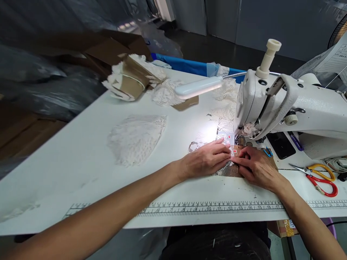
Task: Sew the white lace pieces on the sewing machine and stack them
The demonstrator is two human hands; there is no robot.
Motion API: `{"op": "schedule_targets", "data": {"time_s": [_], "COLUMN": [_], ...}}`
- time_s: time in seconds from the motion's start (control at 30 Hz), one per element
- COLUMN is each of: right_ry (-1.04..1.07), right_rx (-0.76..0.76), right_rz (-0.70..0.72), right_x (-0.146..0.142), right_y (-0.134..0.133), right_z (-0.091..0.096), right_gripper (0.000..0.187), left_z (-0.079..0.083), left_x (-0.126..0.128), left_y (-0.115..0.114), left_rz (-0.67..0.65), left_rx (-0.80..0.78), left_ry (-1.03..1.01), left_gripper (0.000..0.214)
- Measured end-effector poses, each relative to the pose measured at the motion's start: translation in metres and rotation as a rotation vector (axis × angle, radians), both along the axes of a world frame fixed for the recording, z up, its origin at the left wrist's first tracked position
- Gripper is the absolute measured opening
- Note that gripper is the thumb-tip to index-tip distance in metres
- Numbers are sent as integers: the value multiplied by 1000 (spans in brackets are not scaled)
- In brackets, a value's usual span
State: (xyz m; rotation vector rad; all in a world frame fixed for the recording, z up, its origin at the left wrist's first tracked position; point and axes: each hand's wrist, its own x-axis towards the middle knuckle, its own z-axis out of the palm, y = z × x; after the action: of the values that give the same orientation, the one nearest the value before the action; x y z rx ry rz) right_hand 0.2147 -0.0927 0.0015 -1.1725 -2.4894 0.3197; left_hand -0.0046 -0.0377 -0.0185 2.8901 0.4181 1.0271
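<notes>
A piece of white lace (pixel 200 140) lies under the lamp at the sewing machine (pixel 271 104), on and beside its metal plate. My left hand (pixel 207 159) rests over the lace with its fingers together and slightly bent, holding it down just left of the presser foot (pixel 239 140). From the other side, my right hand (pixel 253 164) has its thumb and index finger closed at the lace's near edge, close to my left fingertips. Most of the lace between the hands is covered. A finished-looking lace cup shape (pixel 138 139) lies on the white table (pixel 89 159), left of my hands.
Red-and-yellow-handled scissors (pixel 321 177) and a dark phone (pixel 281 145) lie on the right. A white lamp (pixel 199 87) hangs above the lace. Behind are a cardboard-wrapped lace bundle (pixel 130 79) and more lace (pixel 225 94). A printed ruler (pixel 206 208) follows the front edge.
</notes>
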Motion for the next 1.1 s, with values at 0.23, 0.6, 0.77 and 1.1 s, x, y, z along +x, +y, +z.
{"op": "schedule_targets", "data": {"time_s": [0.23,0.6,0.77,1.1], "right_ry": [-88,-46,-46,-56], "right_rx": [84,98,94,128], "right_rz": [3,-22,-19,-11], "right_x": [1,-1,-1,-1], "right_y": [0,0,1,1], "right_z": [-8,-11,-11,-8], "right_gripper": [31,29,29,29], "left_z": [6,8,6,7], "left_x": [-2,0,-1,0], "left_y": [3,4,4,3], "left_rz": [60,138,156,160], "left_rx": [99,228,231,248], "left_ry": [-26,107,165,180], "left_gripper": [14,20,24,27]}}
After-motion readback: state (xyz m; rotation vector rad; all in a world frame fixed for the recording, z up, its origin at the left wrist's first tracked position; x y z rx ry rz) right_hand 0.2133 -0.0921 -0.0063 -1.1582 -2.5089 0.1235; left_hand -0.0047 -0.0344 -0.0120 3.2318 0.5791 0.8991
